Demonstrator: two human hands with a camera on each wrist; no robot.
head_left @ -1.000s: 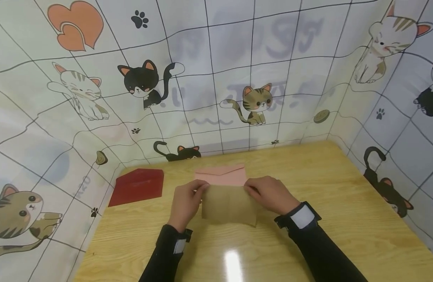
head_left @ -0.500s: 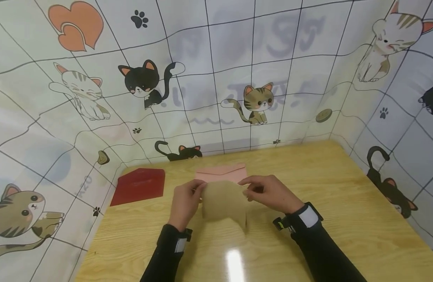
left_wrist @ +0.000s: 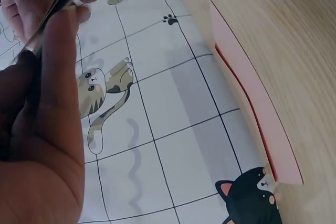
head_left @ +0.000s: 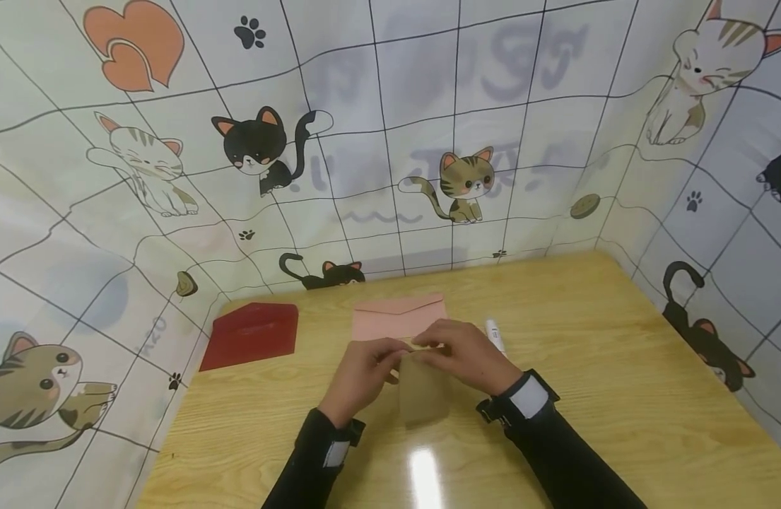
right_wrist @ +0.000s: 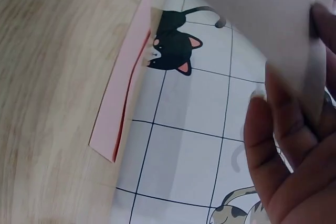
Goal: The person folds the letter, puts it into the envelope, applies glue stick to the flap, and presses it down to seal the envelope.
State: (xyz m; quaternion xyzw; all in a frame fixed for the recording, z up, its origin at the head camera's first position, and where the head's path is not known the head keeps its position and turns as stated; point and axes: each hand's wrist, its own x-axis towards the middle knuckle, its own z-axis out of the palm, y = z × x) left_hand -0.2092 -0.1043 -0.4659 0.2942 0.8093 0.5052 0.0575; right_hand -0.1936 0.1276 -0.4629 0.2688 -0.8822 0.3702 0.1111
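Observation:
A sheet of brown paper (head_left: 423,396), folded to a narrow shape, hangs upright over the middle of the table. My left hand (head_left: 365,371) pinches its upper left corner between thumb and fingers. At the top right edge my right hand (head_left: 469,357) holds the same sheet, the two sets of fingertips nearly meeting. In the right wrist view the paper (right_wrist: 273,19) passes between thumb and fingers, blurred. A pink envelope (head_left: 390,322) lies just behind the hands, its front partly hidden by them.
On the wooden table (head_left: 619,367), a red envelope (head_left: 253,336) lies at the back left. A white pen-like stick (head_left: 494,335) lies partly hidden behind my right hand. A cat-patterned sheet (head_left: 365,141) hangs behind and at both sides.
The brown paper has gone from spread wide to folded narrow. My right hand has brought its right edge leftward, my left hand has shifted right, and the white stick has come into view.

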